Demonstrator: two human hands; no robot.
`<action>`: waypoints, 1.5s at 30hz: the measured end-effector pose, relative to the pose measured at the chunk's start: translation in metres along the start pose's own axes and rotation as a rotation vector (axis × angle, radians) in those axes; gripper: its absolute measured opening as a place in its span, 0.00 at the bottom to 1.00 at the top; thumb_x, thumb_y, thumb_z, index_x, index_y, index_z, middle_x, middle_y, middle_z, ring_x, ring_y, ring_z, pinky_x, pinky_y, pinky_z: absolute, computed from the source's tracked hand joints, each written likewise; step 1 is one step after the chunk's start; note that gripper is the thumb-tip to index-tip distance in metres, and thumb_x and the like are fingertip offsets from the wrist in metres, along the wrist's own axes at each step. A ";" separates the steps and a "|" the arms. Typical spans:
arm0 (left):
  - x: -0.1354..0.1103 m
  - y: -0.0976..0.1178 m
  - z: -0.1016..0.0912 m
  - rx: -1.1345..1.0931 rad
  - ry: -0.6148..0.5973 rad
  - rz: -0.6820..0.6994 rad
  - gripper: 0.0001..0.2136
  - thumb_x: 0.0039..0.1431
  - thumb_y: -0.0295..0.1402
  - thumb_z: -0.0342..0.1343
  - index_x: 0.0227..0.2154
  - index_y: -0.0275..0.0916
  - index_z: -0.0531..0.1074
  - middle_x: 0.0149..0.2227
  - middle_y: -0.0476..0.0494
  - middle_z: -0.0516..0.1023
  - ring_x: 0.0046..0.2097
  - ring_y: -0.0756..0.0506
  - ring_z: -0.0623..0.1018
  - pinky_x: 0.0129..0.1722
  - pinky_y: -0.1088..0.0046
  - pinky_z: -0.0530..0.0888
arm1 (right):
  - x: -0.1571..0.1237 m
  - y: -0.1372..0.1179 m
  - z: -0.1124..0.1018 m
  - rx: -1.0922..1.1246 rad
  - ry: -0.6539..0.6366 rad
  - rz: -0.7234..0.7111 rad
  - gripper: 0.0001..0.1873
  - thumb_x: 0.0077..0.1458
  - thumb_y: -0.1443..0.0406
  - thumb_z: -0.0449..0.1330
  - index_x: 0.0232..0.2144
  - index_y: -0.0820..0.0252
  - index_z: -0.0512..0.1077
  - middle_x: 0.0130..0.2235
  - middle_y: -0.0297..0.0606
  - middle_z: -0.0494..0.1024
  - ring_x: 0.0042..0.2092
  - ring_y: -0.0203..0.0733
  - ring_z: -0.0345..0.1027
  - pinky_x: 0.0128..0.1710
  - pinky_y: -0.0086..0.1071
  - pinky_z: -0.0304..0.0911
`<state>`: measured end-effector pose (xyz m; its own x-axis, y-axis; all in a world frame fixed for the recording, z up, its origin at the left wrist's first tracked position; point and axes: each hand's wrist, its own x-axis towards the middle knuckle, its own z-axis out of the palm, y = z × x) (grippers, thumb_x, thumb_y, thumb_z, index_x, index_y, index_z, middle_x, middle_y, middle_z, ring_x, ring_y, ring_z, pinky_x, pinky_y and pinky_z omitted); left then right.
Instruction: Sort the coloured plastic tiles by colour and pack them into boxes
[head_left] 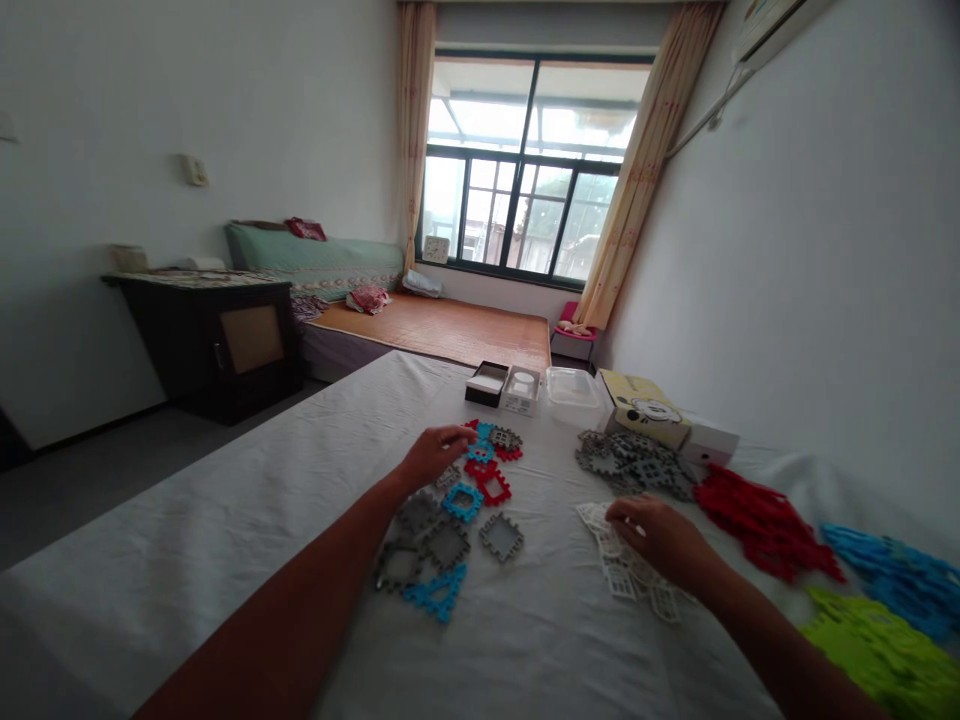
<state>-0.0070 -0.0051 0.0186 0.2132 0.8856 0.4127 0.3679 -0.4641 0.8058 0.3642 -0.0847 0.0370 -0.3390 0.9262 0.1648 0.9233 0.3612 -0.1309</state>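
Observation:
My left hand (435,453) reaches to a flat layout of interlocking plastic tiles (457,510) in grey, blue and red on the white cloth; its fingers are curled over the blue and red pieces (487,450) at the far end, and what they pinch is hidden. My right hand (660,540) rests palm down on a pile of white tiles (622,570), fingers bent over them. A grey square tile (501,536) lies loose between the two hands.
Piles of tiles lie to the right: grey (637,462), red (765,520), blue (892,570), lime green (885,650). Small boxes (517,388), a clear container (574,386) and a yellow carton (649,405) stand at the table's far edge. A bed and dark cabinet (217,345) lie beyond.

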 end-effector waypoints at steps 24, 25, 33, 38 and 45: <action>0.006 -0.046 -0.013 -0.008 0.173 -0.145 0.14 0.53 0.30 0.50 0.38 0.35 0.77 0.34 0.44 0.82 0.35 0.46 0.80 0.36 0.73 0.76 | 0.102 -0.134 0.037 0.188 0.017 -0.028 0.14 0.58 0.61 0.54 0.46 0.54 0.69 0.35 0.36 0.79 0.37 0.40 0.72 0.36 0.29 0.59; 0.006 -0.046 -0.013 -0.007 0.172 -0.145 0.14 0.53 0.30 0.50 0.38 0.35 0.77 0.34 0.44 0.82 0.35 0.46 0.80 0.36 0.73 0.76 | 0.103 -0.133 0.039 0.207 0.019 -0.013 0.16 0.58 0.60 0.53 0.48 0.54 0.67 0.34 0.35 0.79 0.36 0.40 0.72 0.36 0.29 0.59; 0.006 -0.047 -0.012 0.006 0.161 -0.138 0.14 0.53 0.32 0.50 0.38 0.35 0.77 0.34 0.43 0.82 0.37 0.46 0.80 0.37 0.73 0.75 | 0.097 -0.144 0.037 0.206 0.119 -0.135 0.12 0.56 0.60 0.57 0.43 0.52 0.71 0.44 0.37 0.76 0.45 0.42 0.69 0.42 0.31 0.61; 0.005 -0.045 -0.010 0.014 0.147 -0.130 0.14 0.53 0.32 0.49 0.38 0.35 0.77 0.34 0.44 0.82 0.38 0.45 0.80 0.37 0.73 0.75 | 0.087 -0.153 0.043 0.166 -0.029 -0.322 0.14 0.52 0.61 0.61 0.43 0.52 0.73 0.47 0.37 0.75 0.48 0.43 0.67 0.48 0.32 0.61; 0.005 -0.045 -0.010 0.053 0.134 -0.117 0.14 0.53 0.32 0.50 0.38 0.35 0.77 0.34 0.44 0.82 0.37 0.45 0.80 0.37 0.73 0.75 | 0.095 -0.154 0.046 0.242 0.127 -0.251 0.11 0.61 0.64 0.50 0.41 0.57 0.72 0.40 0.38 0.76 0.41 0.39 0.70 0.43 0.30 0.62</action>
<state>-0.0315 0.0205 -0.0116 0.0453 0.9265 0.3734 0.4314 -0.3553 0.8292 0.1818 -0.0471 0.0281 -0.5100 0.7907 0.3387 0.7398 0.6041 -0.2962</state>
